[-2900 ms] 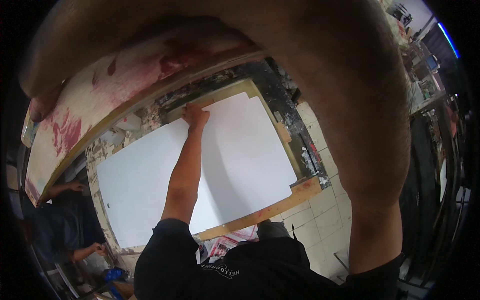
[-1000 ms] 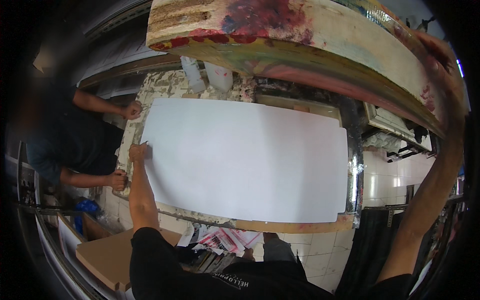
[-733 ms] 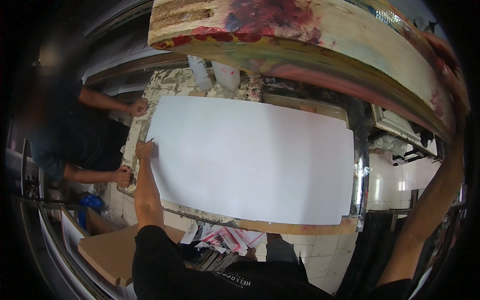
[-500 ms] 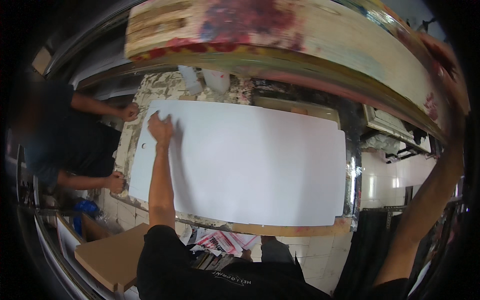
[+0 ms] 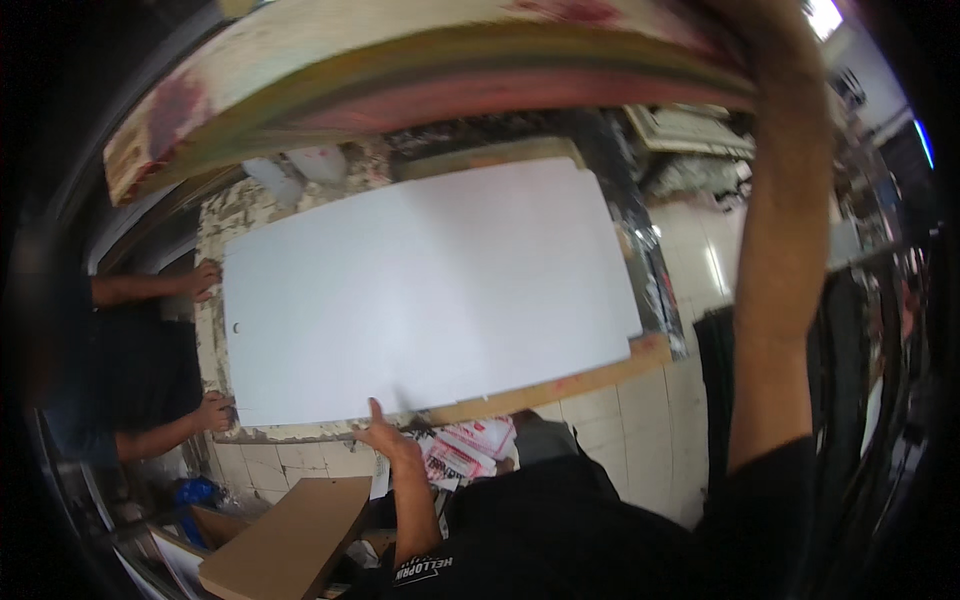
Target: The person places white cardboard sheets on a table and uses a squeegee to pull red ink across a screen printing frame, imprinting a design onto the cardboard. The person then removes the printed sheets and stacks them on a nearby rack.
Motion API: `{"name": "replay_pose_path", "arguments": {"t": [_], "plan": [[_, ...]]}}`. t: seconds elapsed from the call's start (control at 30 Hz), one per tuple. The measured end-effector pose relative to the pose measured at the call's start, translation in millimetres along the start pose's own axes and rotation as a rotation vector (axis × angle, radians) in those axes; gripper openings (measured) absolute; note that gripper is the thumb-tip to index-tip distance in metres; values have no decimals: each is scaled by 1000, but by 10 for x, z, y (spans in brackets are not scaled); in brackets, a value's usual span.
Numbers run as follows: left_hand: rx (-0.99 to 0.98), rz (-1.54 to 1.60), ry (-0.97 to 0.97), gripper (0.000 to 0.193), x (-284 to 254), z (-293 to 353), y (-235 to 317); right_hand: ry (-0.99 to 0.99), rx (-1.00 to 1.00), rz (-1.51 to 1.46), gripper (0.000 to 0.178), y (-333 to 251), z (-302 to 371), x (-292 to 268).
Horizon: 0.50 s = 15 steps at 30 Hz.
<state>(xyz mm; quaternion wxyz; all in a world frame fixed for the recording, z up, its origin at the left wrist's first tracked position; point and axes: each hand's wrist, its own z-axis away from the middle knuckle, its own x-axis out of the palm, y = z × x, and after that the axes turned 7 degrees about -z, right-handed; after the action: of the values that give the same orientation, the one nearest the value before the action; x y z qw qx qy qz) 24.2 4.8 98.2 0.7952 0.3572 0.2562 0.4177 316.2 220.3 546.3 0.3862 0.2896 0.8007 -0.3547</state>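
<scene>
A large white sheet [image 5: 430, 290] lies flat on a paint-crusted work table [image 5: 560, 385]. My left hand [image 5: 385, 435] is at the sheet's near edge, thumb up against it and fingers spread. My right hand [image 5: 770, 40] is raised overhead and grips the rim of a big wooden printing frame [image 5: 420, 70]. The frame is smeared with red and green ink and is tilted up above the table. Only part of my right hand shows at the top of the picture.
A co-worker in dark clothes stands at the table's left end, one hand [image 5: 205, 280] on the far corner and the other hand [image 5: 215, 410] on the near corner. A brown cardboard box [image 5: 285, 535] and printed papers [image 5: 465, 450] lie below the table. White tiled floor [image 5: 660, 430] lies to the right.
My left hand has drawn back from the sheet's far left part to its near edge. The sheet now sits slightly turned in view. My right hand still holds the frame up.
</scene>
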Motion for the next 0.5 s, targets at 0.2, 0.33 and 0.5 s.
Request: {"name": "replay_pose_path", "arguments": {"t": [0.2,0.33,0.5], "plan": [[-142,166,-289,75,-285,-457,-56,-111,-12,-181,55,140,-40,-5],[-330,321,-220,78,-246,-591,129,-64,18,-75,56,144,59,-1],[-245,321,-210,89,-191,-529,124,-62,-38,-151,57,75,169,19]]}}
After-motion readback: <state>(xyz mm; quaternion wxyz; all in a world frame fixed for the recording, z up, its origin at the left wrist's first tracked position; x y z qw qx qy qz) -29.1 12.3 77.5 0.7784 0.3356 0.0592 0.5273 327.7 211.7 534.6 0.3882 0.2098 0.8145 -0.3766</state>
